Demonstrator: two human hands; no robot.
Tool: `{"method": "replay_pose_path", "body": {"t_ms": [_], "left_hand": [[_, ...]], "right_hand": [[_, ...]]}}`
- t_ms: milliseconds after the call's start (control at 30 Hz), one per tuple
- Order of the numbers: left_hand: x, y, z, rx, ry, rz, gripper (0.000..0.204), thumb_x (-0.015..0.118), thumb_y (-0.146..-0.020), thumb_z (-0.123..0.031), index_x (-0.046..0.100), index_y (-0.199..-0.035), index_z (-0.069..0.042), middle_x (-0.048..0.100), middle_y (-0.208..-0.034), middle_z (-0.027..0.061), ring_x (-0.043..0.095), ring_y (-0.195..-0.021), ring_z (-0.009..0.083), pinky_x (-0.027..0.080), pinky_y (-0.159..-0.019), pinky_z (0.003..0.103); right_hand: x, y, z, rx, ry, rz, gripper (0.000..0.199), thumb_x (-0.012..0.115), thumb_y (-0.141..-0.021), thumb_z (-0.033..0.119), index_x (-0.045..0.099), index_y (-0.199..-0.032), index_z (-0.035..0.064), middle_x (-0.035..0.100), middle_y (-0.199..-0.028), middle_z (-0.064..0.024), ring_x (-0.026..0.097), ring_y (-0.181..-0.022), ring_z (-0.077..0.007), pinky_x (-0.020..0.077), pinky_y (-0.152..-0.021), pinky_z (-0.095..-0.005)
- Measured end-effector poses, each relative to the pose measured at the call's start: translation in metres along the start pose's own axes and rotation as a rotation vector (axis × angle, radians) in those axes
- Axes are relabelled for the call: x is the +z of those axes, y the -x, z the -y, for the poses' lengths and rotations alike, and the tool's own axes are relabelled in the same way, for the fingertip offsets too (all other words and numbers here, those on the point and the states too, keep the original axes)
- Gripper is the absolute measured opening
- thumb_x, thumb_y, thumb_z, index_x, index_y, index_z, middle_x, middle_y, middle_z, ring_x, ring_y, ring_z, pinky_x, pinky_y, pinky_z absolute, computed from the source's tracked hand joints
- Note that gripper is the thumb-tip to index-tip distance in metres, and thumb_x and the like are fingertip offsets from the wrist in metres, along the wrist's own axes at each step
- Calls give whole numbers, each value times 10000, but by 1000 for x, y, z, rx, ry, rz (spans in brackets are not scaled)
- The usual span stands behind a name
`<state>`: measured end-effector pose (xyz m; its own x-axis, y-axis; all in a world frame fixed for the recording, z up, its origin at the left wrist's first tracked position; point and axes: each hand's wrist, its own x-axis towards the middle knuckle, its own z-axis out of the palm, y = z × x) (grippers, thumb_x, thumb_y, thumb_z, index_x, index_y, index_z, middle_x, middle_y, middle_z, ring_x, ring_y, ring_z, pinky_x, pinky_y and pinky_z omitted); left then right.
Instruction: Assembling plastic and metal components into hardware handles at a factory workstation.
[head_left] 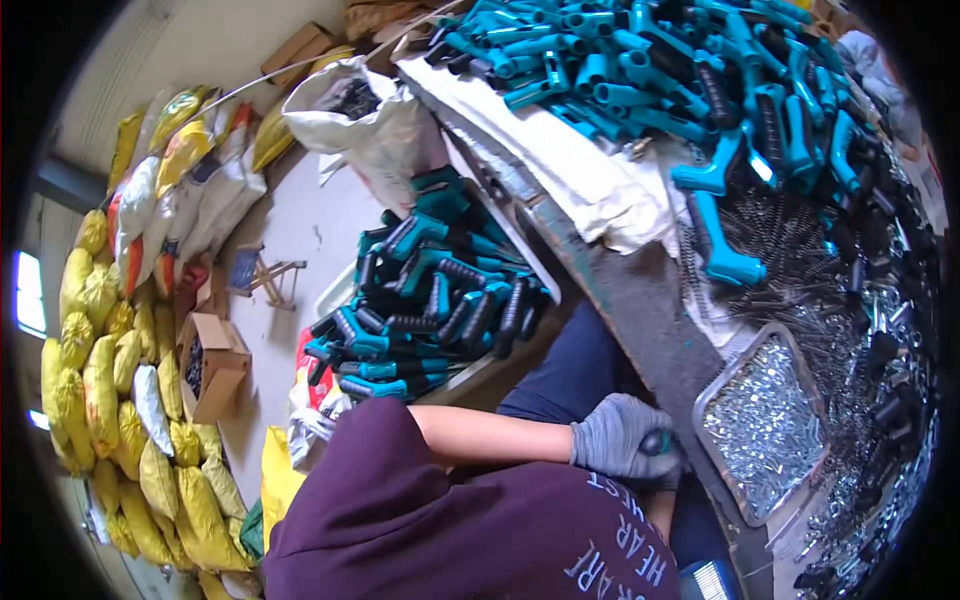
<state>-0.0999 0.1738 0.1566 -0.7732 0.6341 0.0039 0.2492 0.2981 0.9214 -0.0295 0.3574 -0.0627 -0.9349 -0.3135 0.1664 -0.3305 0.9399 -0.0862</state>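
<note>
My left hand, in a grey knit glove, is closed around a small black and teal handle piece, with only its rounded end showing. My right forearm comes up beneath it. The right hand lies mostly hidden behind the left one, so its fingers do not show. Just right of the hands, a shallow tray on the bench holds many small shiny metal pieces. Beyond it are a heap of dark springs and a loose teal pistol-shaped housing.
Teal and black housings are piled on the far bench. A pale bin to my left is heaped with teal and black tools. Behind stand a white sack, a small stool, a cardboard box and stacked yellow sacks.
</note>
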Motion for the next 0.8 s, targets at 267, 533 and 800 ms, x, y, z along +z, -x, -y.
{"method": "replay_pose_path", "body": {"t_ms": [267, 533, 800], "left_hand": [[-104, 2, -17, -149, 231, -30, 318, 737, -741, -294, 699, -955, -62, 639, -657, 39, 605, -580, 140, 478, -561, 297], [-277, 100, -70, -194, -173, -183, 462, 771, -710, -415, 671, -923, -17, 638, -730, 58, 612, -656, 147, 487, -616, 270], [-261, 188, 132, -630, -722, -805, 387, 600, -874, -451, 677, -797, -79, 620, -636, 114, 618, -632, 289, 476, -621, 409]], "right_hand": [[-1, 23, -21, -50, -132, 82, 473, 462, -938, 242, 446, -1370, 52, 593, -1227, -200, 536, -1180, -352, 386, -1047, -452], [17, 57, -35, -110, -319, 491, 525, 305, -959, 166, 212, -1466, 70, 216, -1556, -153, 218, -1443, -271, 198, -1172, -458], [85, 96, -60, -229, -55, 225, 504, 326, -945, 198, 285, -1432, 75, 263, -1544, -128, 285, -1409, -277, 229, -1146, -484]]}}
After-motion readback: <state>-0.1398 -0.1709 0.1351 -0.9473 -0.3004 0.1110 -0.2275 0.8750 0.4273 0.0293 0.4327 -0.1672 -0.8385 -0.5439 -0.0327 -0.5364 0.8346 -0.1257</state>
